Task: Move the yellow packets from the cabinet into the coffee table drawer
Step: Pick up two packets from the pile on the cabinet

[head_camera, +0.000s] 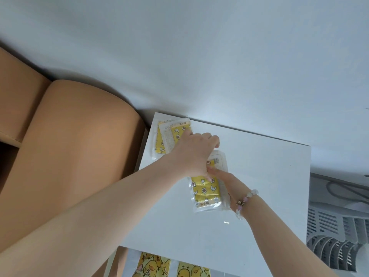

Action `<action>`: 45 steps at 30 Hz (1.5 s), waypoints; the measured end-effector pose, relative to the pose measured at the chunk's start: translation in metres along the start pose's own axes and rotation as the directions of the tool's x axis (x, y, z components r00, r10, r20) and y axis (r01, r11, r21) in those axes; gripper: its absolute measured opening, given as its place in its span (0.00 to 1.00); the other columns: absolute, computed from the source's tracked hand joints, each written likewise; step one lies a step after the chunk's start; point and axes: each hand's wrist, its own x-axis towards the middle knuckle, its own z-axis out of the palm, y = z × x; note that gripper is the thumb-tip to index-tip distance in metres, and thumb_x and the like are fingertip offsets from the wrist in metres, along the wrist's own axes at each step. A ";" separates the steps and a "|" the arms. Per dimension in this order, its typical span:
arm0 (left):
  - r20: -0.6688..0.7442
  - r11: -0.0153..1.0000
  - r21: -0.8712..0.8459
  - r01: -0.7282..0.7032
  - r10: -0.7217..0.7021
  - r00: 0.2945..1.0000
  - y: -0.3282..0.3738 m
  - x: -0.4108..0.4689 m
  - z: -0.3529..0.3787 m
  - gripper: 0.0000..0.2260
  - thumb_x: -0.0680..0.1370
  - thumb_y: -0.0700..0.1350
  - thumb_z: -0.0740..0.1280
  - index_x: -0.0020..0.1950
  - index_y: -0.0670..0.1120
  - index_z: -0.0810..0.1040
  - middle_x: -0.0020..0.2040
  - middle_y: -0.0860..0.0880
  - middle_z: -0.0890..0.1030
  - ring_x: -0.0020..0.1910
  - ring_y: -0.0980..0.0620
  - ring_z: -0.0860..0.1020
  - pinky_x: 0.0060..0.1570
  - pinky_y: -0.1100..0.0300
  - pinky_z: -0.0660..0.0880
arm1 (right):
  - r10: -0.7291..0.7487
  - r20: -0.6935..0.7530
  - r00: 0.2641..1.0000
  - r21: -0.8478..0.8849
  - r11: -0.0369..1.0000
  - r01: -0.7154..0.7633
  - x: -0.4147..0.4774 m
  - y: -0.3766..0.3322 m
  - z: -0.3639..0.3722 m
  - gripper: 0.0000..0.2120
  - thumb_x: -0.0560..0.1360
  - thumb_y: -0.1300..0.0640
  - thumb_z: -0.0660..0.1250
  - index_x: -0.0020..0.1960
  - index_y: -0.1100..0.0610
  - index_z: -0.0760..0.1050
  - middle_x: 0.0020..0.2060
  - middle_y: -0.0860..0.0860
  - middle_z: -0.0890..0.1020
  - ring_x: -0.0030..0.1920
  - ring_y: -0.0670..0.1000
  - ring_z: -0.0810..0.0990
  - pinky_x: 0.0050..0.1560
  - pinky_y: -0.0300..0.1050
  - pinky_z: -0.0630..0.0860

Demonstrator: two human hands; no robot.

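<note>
Two overlapping yellow packets [168, 136] in clear wrap lie at the far left corner of the white cabinet top [269, 176]. My left hand [191, 154] reaches across to them, its index fingertip on the upper packet and the other fingers curled; whether it grips the packet is not visible. A third yellow packet [205, 190] with star and moon prints sits mid-top. My right hand [227, 182], with a bead bracelet on the wrist, holds this packet at its right edge, thumb on top and fingers hidden beneath. The coffee table drawer is out of view.
A tan sofa [69, 156] presses against the cabinet's left side. A white slatted fan or heater [337, 232] stands at the right. Yellow chick-patterned items [151, 264] show below the cabinet's front edge. A white wall [199, 56] rises behind.
</note>
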 end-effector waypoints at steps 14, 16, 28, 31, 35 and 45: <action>-0.223 0.631 -0.634 0.446 -0.702 0.676 -0.027 -0.024 0.029 0.29 0.70 0.61 0.71 0.64 0.46 0.71 0.61 0.50 0.73 0.61 0.50 0.72 0.58 0.56 0.67 | -0.037 -0.262 0.964 0.232 0.967 0.100 0.011 0.013 -0.016 0.08 0.78 0.53 0.64 0.49 0.57 0.79 0.37 0.52 0.85 0.37 0.51 0.84 0.38 0.44 0.81; 0.052 0.245 -0.778 0.578 -0.892 0.449 -0.034 -0.014 0.031 0.36 0.68 0.62 0.72 0.67 0.42 0.66 0.64 0.46 0.70 0.63 0.46 0.71 0.57 0.52 0.70 | -0.055 -0.301 0.952 0.259 0.956 0.138 0.007 0.011 -0.023 0.07 0.78 0.54 0.63 0.47 0.57 0.78 0.37 0.51 0.84 0.36 0.50 0.83 0.31 0.41 0.80; 0.176 0.093 -0.703 0.705 -0.938 0.299 -0.008 0.011 0.059 0.40 0.67 0.55 0.76 0.68 0.40 0.57 0.65 0.43 0.66 0.58 0.42 0.75 0.52 0.50 0.71 | -0.052 -0.352 0.935 0.264 0.952 0.152 -0.002 0.017 -0.038 0.07 0.77 0.53 0.64 0.48 0.56 0.78 0.43 0.53 0.84 0.44 0.54 0.83 0.45 0.52 0.79; 0.215 0.032 -0.796 0.604 -0.918 0.332 -0.010 0.010 0.061 0.37 0.69 0.51 0.76 0.68 0.41 0.58 0.65 0.43 0.67 0.57 0.41 0.76 0.55 0.49 0.71 | -0.072 -0.356 0.932 0.246 0.955 0.168 -0.002 0.014 -0.038 0.07 0.78 0.54 0.64 0.48 0.55 0.78 0.43 0.53 0.83 0.43 0.53 0.82 0.43 0.51 0.78; 0.223 -0.045 -0.900 0.433 -0.902 0.370 -0.011 0.004 0.058 0.31 0.72 0.42 0.74 0.69 0.43 0.60 0.63 0.43 0.73 0.60 0.43 0.75 0.50 0.56 0.70 | -0.102 -0.387 0.916 0.207 0.959 0.194 -0.002 0.015 -0.041 0.06 0.77 0.53 0.64 0.47 0.54 0.78 0.42 0.51 0.83 0.43 0.52 0.82 0.44 0.49 0.77; -0.148 0.298 -0.937 0.180 -0.809 0.569 -0.034 -0.027 0.036 0.26 0.72 0.33 0.69 0.66 0.46 0.64 0.53 0.53 0.71 0.48 0.53 0.71 0.39 0.68 0.65 | -0.072 -0.397 0.915 0.182 0.971 0.155 0.001 0.017 -0.036 0.07 0.77 0.50 0.66 0.46 0.53 0.79 0.47 0.53 0.84 0.51 0.57 0.82 0.60 0.57 0.75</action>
